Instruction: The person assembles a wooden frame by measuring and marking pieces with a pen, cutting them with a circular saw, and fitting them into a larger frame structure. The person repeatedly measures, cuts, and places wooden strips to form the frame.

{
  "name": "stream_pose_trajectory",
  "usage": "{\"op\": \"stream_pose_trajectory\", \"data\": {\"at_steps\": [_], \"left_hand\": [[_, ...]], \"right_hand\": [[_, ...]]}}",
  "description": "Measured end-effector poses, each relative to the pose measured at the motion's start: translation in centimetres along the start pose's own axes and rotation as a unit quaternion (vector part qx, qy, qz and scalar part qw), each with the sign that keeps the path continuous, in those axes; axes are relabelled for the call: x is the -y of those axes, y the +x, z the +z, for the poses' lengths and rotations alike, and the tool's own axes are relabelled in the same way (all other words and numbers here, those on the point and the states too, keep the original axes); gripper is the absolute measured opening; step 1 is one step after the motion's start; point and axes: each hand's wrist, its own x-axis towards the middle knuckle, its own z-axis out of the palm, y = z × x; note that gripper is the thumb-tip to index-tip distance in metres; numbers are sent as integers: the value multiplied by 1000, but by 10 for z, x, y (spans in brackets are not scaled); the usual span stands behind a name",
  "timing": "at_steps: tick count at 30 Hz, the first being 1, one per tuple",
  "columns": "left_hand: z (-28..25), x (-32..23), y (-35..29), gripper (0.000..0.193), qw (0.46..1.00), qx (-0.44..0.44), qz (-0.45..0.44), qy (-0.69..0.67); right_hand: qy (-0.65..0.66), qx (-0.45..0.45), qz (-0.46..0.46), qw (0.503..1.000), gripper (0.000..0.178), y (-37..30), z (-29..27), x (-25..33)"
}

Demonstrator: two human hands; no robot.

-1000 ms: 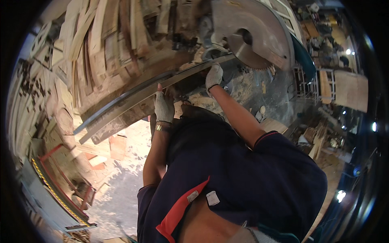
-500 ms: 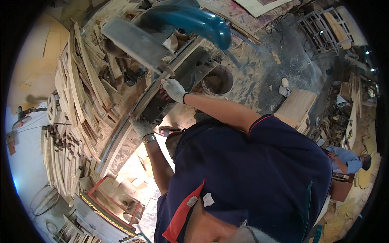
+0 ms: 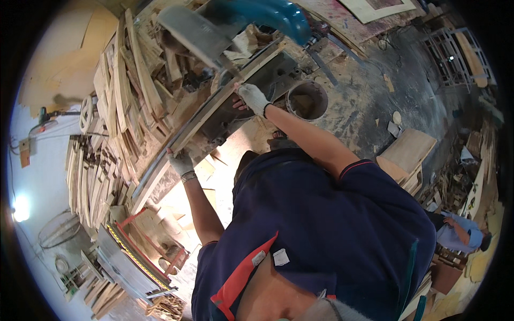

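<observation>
A long pale wooden strip (image 3: 206, 119) lies slantwise along the machine's dark metal table (image 3: 230, 124), beside a straight rail. My left hand (image 3: 181, 162), in a light knit glove with a watch at the wrist, pinches the strip's near end. Farther along, my right hand (image 3: 252, 99), gloved too, closes on the strip with its bare fingertips curled at the edge. Beyond it rises a teal machine arm (image 3: 267, 18) with a grey box-shaped head (image 3: 195, 35) above the strip. The head hides whatever part meets the wood.
Stacked wooden slats (image 3: 126, 85) lean at the left, with more (image 3: 88, 182) below them. A round bin (image 3: 307, 100) stands right of the machine table. Boards (image 3: 407, 155) lie on the dusty floor. A person (image 3: 460, 234) is at the far right.
My hands are farther apart along the strip: the left has slid toward its near end, the right has shifted toward the machine head. The whole view has swung slightly.
</observation>
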Motion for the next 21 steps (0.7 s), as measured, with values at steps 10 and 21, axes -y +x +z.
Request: {"op": "stream_pose_trajectory", "data": {"at_steps": [10, 21], "left_hand": [[-80, -35, 31, 33, 998, -54, -17, -27], [-74, -38, 28, 36, 1000, -26, 0, 12]], "right_hand": [[-61, 3, 43, 997, 61, -7, 45, -16], [-42, -19, 59, 997, 57, -2, 66, -22]]}}
